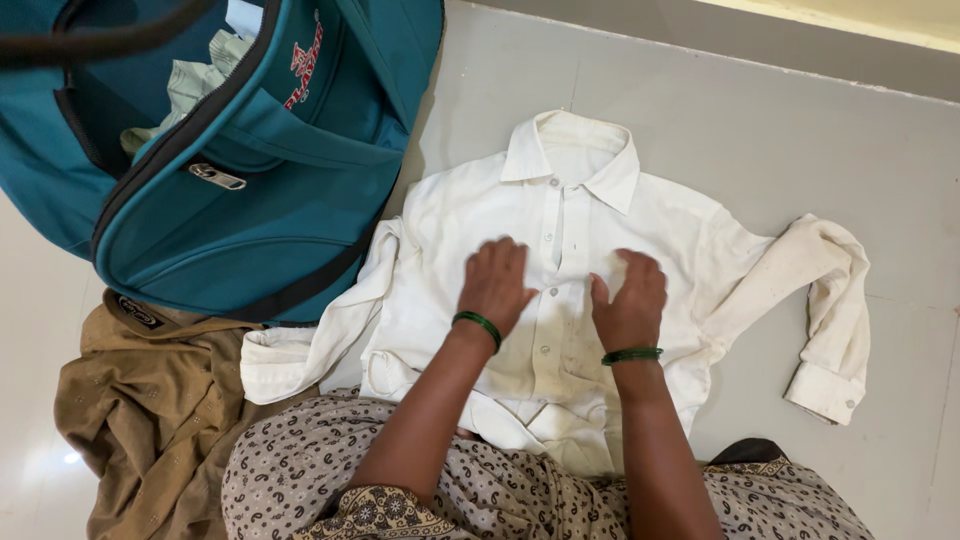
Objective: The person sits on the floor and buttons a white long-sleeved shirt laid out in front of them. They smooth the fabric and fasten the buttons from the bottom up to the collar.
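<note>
White cotton is lying under both my palms: the long-sleeved button-front shirt [560, 290] is spread face up on the grey floor [780, 140], collar at twelve o'clock. I am pressing my left hand [497, 285] and right hand [630, 300] flat, fingers open, gripping nothing, beside its placket, apparently smoothing it. A teal zip bag [250, 170] is gaping at ten o'clock, a brown garment [150, 410] bunching at eight.

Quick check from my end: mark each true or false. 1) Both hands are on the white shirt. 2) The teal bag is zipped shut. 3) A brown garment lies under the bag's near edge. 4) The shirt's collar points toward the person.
1) True: the left hand and right hand press flat on the white shirt.
2) False: the teal bag is open, with cloth inside.
3) True: the brown garment lies there.
4) False: the collar points away.
</note>
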